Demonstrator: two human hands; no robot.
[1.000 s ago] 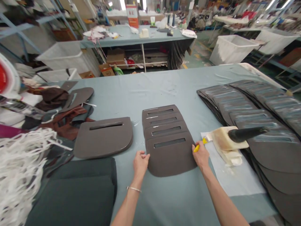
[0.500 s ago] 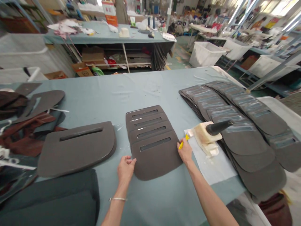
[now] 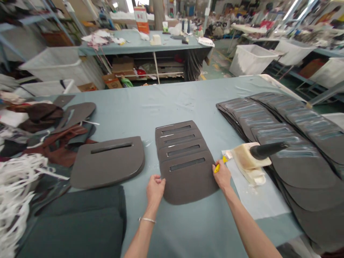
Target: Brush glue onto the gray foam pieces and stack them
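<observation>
Several slotted dark panels lie overlapped in front of me, their slots showing one above another. My left hand, a bracelet at its wrist, has its fingers pressed together at the left edge of the lowest panel. At the right edge is my right hand, closed on a yellow-handled brush whose bristles point up and right. Beyond it a cream container with a black cone rests on a white sheet.
Large piles of slotted panels cover the right side. A stack of single-slot panels lies left, beside dark folded fabric, white strips and brown scraps. Another table and white bins stand behind.
The view has turned left, so everything sits further right in the picture. My hands stay at the panel's edges, with the brush still in my right hand.
</observation>
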